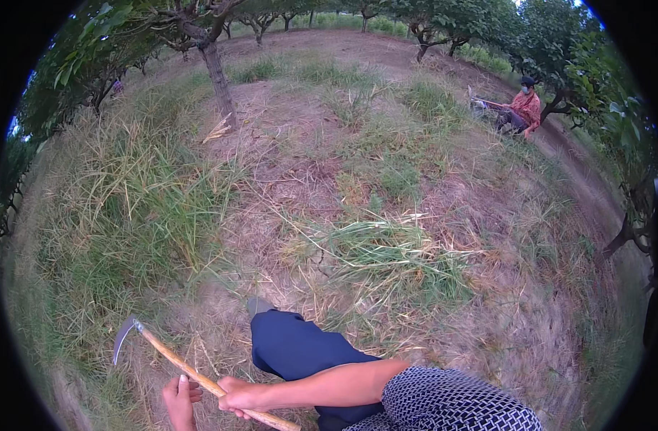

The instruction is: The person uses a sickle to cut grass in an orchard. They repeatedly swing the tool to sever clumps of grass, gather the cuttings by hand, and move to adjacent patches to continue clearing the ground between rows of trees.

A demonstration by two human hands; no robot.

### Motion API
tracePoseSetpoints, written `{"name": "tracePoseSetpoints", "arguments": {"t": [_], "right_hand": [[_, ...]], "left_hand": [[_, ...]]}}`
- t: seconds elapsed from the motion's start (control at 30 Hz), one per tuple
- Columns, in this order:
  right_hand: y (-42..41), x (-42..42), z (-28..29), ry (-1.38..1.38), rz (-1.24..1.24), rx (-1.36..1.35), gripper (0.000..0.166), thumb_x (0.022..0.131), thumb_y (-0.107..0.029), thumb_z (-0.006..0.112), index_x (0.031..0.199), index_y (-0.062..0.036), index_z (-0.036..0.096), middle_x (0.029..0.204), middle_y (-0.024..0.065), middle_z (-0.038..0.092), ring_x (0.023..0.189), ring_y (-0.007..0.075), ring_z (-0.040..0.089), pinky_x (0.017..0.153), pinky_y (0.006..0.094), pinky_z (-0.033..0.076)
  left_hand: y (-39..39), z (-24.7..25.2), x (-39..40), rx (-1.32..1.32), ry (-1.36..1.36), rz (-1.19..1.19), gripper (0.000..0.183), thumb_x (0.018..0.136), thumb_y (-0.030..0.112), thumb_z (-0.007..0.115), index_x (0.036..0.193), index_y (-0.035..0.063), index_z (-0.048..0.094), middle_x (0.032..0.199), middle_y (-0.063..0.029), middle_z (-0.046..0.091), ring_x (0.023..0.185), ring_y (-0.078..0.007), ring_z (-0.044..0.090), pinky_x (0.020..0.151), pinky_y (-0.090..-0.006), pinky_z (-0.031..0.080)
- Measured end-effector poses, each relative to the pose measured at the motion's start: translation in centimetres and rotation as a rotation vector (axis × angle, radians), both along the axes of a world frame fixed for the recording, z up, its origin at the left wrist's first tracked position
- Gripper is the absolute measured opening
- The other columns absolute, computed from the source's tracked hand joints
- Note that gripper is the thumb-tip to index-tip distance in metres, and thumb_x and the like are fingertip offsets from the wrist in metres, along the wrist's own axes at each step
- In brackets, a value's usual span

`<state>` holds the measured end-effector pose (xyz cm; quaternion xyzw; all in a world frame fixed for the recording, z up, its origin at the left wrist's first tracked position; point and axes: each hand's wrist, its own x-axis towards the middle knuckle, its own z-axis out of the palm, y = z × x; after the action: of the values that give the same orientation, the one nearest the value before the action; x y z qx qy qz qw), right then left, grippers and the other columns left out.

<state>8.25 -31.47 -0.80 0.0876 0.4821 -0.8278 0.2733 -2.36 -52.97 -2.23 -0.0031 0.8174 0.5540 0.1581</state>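
My right hand (241, 396) is wrapped around the long wooden handle of a sickle (170, 353) at the lower left. Its curved metal blade (122, 338) points down toward the grass at the far end. Beside the handle, my left hand (180, 403) has its thumb up and its fingers loosely bent, with nothing seen in it. My right forearm crosses over my dark blue trouser leg (307, 347). Ahead of my foot, a heap of cut green grass (399, 253) lies on the dry ground.
Tall standing grass (162, 199) grows to the left. A tree trunk (218, 81) rises ahead, with more orchard trees behind. At the upper right, a masked person (524, 108) in a red patterned top sits low, holding a long-handled tool (488, 102). Tree branches (628, 237) hang along the right edge.
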Motion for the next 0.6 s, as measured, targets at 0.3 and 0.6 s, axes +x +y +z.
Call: {"name": "tracePoseSetpoints", "arguments": {"t": [0.3, 0.6], "right_hand": [[0.8, -0.1, -0.9, 0.042, 0.051, -0.014, 0.026, 0.087, -0.011, 0.064, 0.105, 0.0034, 0.051, 0.069, 0.001, 0.05, 0.049, 0.0096, 0.052, 0.036, 0.0277, 0.044], [1.4, -0.2, -0.2, 0.054, 0.051, -0.036, 0.02, 0.087, -0.001, 0.062, 0.099, 0.004, 0.047, 0.068, 0.0048, 0.052, 0.045, 0.0123, 0.053, 0.032, 0.0309, 0.042]], "left_hand": [[2.5, -1.5, -0.4, 0.44, -0.128, 0.067, 0.035, 0.107, 0.038, 0.064, 0.11, 0.0034, 0.064, 0.088, -0.0137, 0.072, 0.07, -0.0243, 0.074, 0.054, -0.0369, 0.063], [3.6, -2.0, 0.0, 0.746, -0.167, 0.149, 0.019, 0.099, 0.021, 0.074, 0.11, 0.0086, 0.066, 0.099, -0.0078, 0.072, 0.086, -0.0228, 0.072, 0.073, -0.0404, 0.063]]}}
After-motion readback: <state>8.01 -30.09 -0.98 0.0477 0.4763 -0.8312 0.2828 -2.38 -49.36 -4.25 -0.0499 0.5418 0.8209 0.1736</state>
